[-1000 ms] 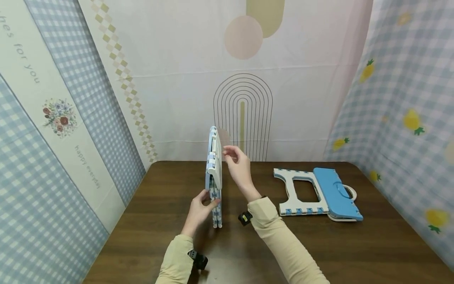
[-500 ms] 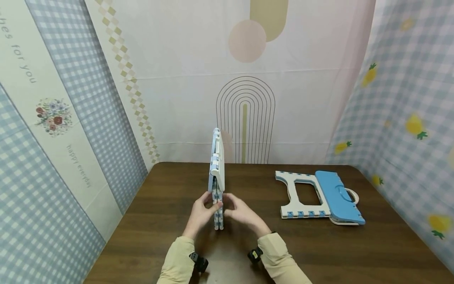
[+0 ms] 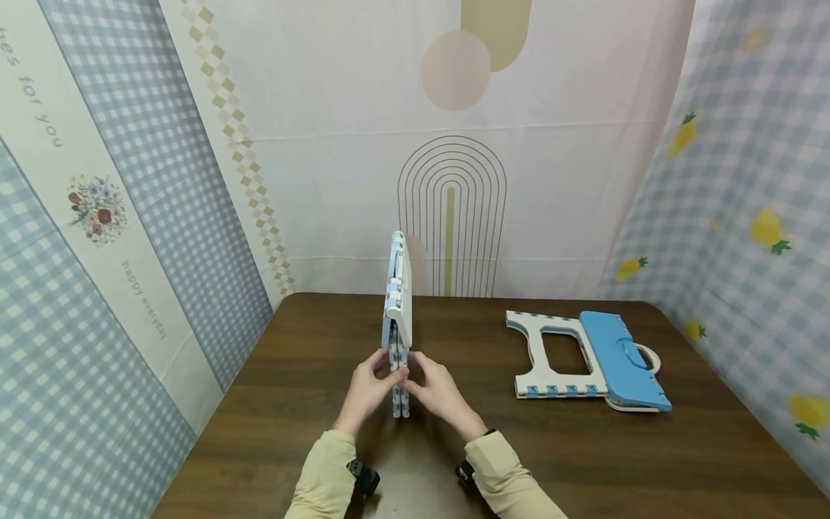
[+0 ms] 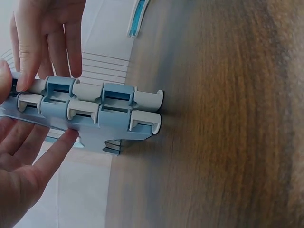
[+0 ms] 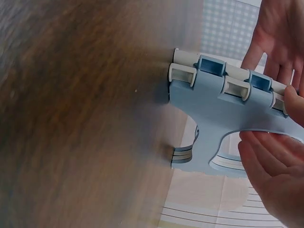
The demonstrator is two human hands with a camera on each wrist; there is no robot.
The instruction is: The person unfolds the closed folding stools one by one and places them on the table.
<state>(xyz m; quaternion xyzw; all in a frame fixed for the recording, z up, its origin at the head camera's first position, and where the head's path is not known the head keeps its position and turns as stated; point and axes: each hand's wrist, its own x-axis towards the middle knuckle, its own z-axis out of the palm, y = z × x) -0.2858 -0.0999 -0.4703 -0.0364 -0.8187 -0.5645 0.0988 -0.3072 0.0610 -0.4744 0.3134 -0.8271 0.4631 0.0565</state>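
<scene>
A folded blue-and-white folding stool (image 3: 398,303) stands on edge in the head view, its hinged legs downward on the table. My left hand (image 3: 364,393) grips the legs from the left, its thumb on the near hinged edge. From the other side my right hand (image 3: 441,393) holds the legs too, thumb at that same edge. The left wrist view shows the stool's interlocking hinges (image 4: 85,99) with fingertips on either side. In the right wrist view, the blue leg panel (image 5: 204,109) has a cut-out, and my right fingers lie against it.
A second folding stool (image 3: 619,360) lies flat to the right, with a blue top, white legs and a white loop handle (image 3: 648,357). The brown wooden table (image 3: 292,367) ends at a patterned cloth backdrop (image 3: 324,194), with checked cloth on both sides.
My right hand has come down from beside the stool's upper part to its legs, and its thumb has closed in on the near edge. My left hand has kept its hold.
</scene>
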